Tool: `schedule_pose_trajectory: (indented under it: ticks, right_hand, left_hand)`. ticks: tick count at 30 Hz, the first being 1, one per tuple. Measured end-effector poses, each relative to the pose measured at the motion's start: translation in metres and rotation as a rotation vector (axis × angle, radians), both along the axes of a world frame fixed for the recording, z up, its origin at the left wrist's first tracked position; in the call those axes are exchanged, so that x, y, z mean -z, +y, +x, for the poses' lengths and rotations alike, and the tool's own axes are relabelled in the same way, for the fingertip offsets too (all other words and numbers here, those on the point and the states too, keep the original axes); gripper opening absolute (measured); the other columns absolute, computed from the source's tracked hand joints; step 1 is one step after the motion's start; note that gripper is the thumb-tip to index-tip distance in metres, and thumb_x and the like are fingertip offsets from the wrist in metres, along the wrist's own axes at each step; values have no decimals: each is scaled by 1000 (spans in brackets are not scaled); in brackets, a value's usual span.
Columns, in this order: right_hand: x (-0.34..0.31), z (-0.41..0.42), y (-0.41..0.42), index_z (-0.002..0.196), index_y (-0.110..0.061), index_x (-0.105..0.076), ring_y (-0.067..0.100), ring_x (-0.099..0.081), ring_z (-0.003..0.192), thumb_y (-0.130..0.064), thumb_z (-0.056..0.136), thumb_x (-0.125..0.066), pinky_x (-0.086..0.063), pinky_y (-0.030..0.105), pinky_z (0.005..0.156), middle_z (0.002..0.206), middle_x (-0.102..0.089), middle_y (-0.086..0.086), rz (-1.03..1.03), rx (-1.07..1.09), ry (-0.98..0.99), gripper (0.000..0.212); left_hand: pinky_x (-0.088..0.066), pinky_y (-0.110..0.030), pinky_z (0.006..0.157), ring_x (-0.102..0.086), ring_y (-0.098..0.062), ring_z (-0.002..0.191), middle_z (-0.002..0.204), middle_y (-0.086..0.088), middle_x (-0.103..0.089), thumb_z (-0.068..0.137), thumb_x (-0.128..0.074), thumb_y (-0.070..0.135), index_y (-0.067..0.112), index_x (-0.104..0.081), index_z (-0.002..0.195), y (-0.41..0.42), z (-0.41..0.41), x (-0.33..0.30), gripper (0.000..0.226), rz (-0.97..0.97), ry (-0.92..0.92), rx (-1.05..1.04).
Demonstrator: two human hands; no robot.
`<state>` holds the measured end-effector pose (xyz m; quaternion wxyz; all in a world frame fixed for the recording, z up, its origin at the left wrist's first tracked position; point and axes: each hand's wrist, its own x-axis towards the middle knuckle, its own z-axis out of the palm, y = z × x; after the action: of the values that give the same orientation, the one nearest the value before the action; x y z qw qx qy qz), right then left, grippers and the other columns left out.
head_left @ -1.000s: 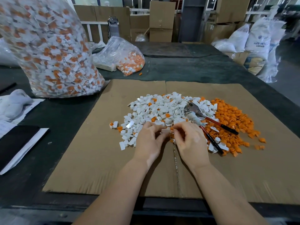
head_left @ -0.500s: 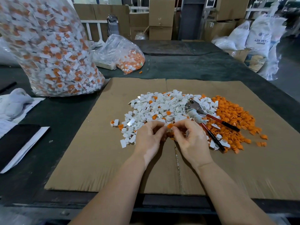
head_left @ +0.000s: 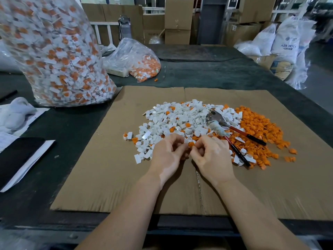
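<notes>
**Hands meet on one small part at the near edge of the pile**

Your left hand (head_left: 167,156) and right hand (head_left: 212,157) sit knuckles up, fingers curled, fingertips touching over the cardboard sheet (head_left: 100,168). Between them you pinch a white-and-orange part (head_left: 189,142), the white bit on the left-hand side and the orange bit on the right-hand side. Which fingers carry which bit you cannot tell from here.

From that part, the heap of white plastic pieces (head_left: 182,118) lies at 12 o'clock, its near edge just beside your fingertips. The heap of orange caps (head_left: 259,130) spreads at 2 o'clock. Red-handled pliers (head_left: 234,130) lie at 1 o'clock across the seam of the two heaps, handles pointing to 4 o'clock, near your right hand. A big clear bag (head_left: 54,56) of assembled parts stands at 10 o'clock on the dark table (head_left: 207,74); a smaller bag (head_left: 137,58) lies at 11 o'clock.
</notes>
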<state>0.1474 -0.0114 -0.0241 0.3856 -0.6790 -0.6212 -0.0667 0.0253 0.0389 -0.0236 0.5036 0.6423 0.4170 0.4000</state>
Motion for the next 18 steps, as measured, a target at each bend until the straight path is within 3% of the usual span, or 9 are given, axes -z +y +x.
schedule_pose_trajectory:
  ticks: [7,11,18]
  right_hand:
    - [1,1,0,61,-13,-51,19,-47,55,-8,75,-68,-23,27,72,52,-43,-6,-51,27,-23,23]
    - [1,1,-1,62,-12,-51,21,-48,56,-10,76,-67,-23,28,72,52,-44,-4,-66,43,-28,22]
    - [0,0,0,64,-10,-53,21,-50,60,-10,78,-66,-25,29,76,55,-48,-3,-50,60,-54,19]
  left_hand:
    - [-55,-27,67,-63,-7,60,68,-1,-64,90,-61,10,19,-57,82,-2,-1,1,13,87,102,6]
    - [-56,-31,69,-65,-15,65,70,-2,-65,90,-60,13,21,-58,82,-5,0,1,12,123,122,-9]
    - [-54,-25,65,-62,-6,59,68,3,-64,90,-61,12,27,-55,77,-2,3,-1,21,105,94,-21]
